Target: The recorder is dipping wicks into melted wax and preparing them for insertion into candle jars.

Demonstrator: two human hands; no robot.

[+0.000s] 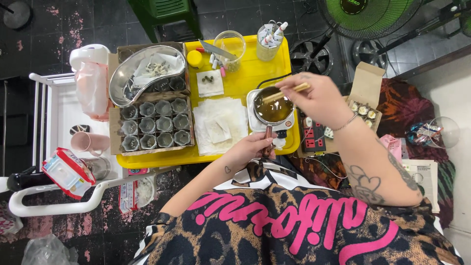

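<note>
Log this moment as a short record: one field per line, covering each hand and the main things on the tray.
left hand: grips the handle of the small pot
right hand: holds a wooden stick with its tip in the pot
pot contents: dark amber liquid
pot base: small white heater, on the yellow tray
paper sheets: stacked mid-tray
grey cups: rows in a cardboard box, left
metal kidney dish: above the cups
</note>
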